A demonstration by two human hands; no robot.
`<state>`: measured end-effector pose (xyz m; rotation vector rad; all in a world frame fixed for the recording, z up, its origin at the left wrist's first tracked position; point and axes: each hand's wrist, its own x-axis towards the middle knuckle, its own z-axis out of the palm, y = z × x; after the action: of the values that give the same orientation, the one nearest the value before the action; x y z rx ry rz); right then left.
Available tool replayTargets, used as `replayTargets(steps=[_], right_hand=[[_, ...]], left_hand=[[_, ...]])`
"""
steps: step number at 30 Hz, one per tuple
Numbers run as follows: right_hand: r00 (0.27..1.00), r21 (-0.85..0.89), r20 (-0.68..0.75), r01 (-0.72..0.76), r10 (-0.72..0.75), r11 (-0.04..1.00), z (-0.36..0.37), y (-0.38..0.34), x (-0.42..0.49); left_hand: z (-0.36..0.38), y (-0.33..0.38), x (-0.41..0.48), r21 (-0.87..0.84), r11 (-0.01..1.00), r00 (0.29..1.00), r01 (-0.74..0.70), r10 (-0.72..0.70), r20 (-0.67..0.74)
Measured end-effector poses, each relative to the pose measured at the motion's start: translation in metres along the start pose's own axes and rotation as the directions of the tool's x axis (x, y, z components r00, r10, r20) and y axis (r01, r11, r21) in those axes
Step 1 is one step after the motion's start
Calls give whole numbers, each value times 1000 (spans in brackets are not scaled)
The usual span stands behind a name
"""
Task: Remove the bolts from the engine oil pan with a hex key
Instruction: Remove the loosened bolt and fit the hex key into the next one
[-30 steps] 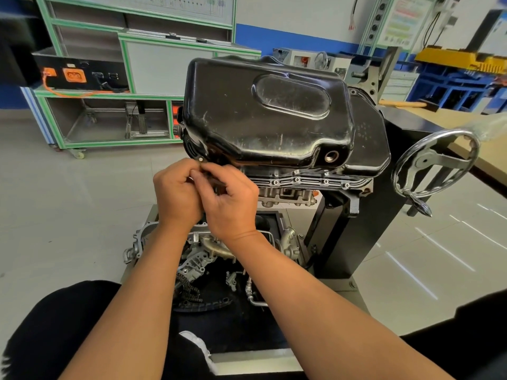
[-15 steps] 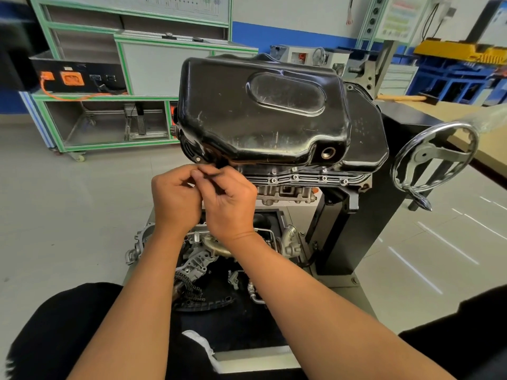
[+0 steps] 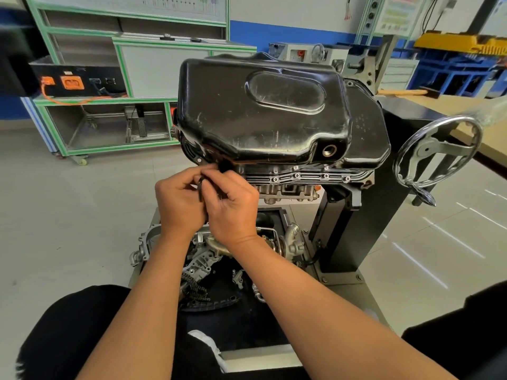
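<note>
Black glossy oil pan (image 3: pixel 263 116), scuffed, dented

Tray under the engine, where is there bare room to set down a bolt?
Bare mat lies between the chain and the tray's near rim. The far half, below the left hand and right hand on the hex key, is crowded with castings.

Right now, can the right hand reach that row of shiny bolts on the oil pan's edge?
Probably yes. The bolts sit just beside the right hand along the oil pan edge, with nothing between them, though that hand is busy holding the hex key.
</note>
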<state>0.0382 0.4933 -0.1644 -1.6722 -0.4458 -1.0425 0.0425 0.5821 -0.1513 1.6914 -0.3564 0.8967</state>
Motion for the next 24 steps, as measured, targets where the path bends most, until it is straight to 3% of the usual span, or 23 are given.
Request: replayTargets(steps=[7,14,24], right_hand=[[1000,44,-18,11,-11,999,0,-6,7],[999,3,-40,4,-4,1000,2,-5,5],[999,22,-12,31,-31,999,3,-9,8]], left_hand=[[7,-5,12,20,1000,989,21,-18,-146],[2,-3,-2,-19,1000,999,-7,6,-38],[4,-5,15,12,1000,993,-19,20,-117]])
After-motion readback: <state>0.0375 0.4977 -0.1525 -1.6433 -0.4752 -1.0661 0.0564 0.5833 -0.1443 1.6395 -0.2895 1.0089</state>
